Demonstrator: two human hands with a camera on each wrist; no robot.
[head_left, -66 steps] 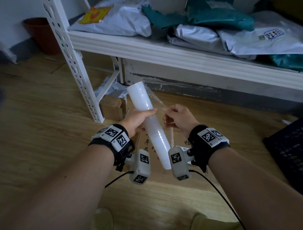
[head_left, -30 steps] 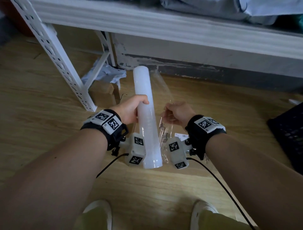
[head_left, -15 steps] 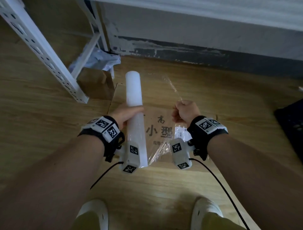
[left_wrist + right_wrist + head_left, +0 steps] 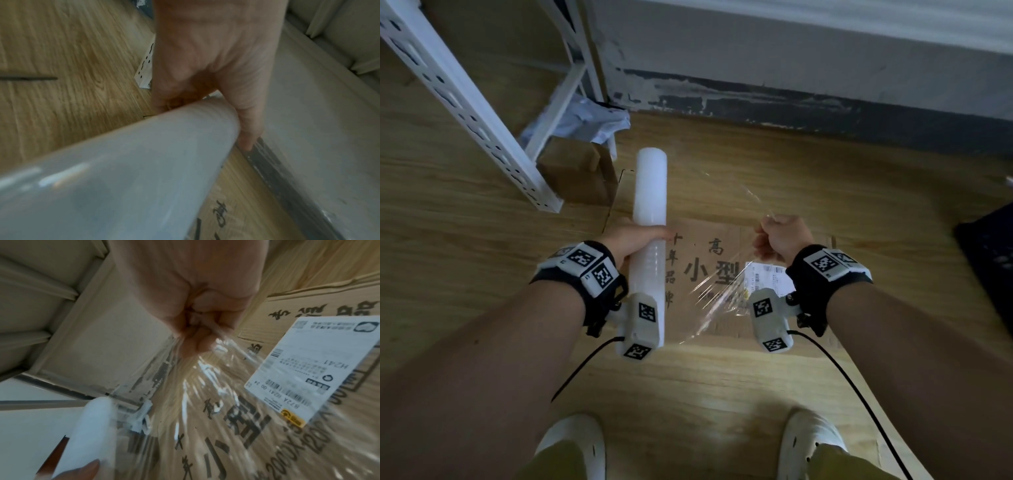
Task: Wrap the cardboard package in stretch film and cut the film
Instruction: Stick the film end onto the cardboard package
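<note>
A flat cardboard package (image 4: 709,219) with black printed characters and a white shipping label (image 4: 320,369) lies on the wooden floor. My left hand (image 4: 635,240) grips a white roll of stretch film (image 4: 649,219) held lengthwise above the package's left side. My right hand (image 4: 780,236) is closed in a fist round the bunched free end of the clear film (image 4: 719,294). The film sheet (image 4: 197,386) stretches between roll and fist above the cardboard. In the left wrist view the thumb and fingers (image 4: 246,126) curl round the roll (image 4: 123,170).
A white perforated shelf leg (image 4: 469,113) stands at the left, with a small brown box (image 4: 578,171) and crumpled plastic (image 4: 585,120) behind it. The wall base (image 4: 791,102) runs across the back. A dark crate (image 4: 989,253) sits at right. My two shoes (image 4: 571,445) are below.
The view has tilted down from the shelf to the floor. My hands have moved apart, the right one pulling a wider sheet of film off the roll, now above the cardboard.
</note>
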